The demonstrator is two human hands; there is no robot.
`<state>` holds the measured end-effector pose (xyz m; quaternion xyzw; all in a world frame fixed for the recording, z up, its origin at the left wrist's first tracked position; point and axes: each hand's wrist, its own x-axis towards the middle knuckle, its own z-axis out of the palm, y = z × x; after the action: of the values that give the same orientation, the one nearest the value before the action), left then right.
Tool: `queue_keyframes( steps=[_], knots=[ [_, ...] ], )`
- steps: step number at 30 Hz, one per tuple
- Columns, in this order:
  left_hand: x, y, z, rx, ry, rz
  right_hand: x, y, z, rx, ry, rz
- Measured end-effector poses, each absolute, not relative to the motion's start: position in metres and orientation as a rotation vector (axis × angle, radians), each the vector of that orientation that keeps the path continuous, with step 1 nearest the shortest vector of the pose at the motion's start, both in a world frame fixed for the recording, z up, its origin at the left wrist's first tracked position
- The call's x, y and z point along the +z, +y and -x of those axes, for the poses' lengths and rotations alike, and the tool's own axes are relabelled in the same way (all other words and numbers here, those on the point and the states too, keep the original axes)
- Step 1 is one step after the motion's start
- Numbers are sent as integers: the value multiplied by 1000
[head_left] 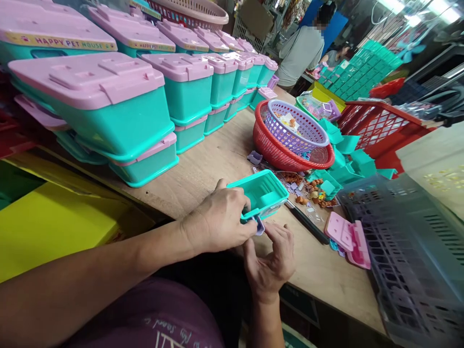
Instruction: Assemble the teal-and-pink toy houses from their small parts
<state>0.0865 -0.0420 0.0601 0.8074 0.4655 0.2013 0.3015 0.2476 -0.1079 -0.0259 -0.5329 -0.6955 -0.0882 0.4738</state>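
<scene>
My left hand (226,217) grips the near wall of a small turquoise box (263,191), with its fingers curled over the rim and its thumb outside. The box sits open side up, low over the table's front edge. A small purple plastic piece (259,226) is at the box's near outer side, by my left thumb. My right hand (271,256) is just below the box, thumb and fingers apart, its forefinger at the purple piece. Whether it presses on the piece, I cannot tell. A black-handled tool (308,222) lies right of the box, its tip partly hidden.
Stacked turquoise boxes with pink lids (123,111) line the left side. A purple basket (297,128) rests in a red basket (261,142) ahead. Small brown figures (302,198), loose turquoise boxes (362,164), a pink lid (348,237) and a grey crate (406,256) are right. Two people are behind.
</scene>
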Motion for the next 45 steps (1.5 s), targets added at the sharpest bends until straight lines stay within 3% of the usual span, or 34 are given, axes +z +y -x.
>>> queue_keyframes(
  steps=[19, 45],
  knots=[
    [69, -47, -101, 486, 1240, -2264, -32, -113, -242, -316, -1682, 1380],
    [61, -44, -96, 419, 1205, -2415, -33, -118, -239, -211, -1642, 1499]
  ],
)
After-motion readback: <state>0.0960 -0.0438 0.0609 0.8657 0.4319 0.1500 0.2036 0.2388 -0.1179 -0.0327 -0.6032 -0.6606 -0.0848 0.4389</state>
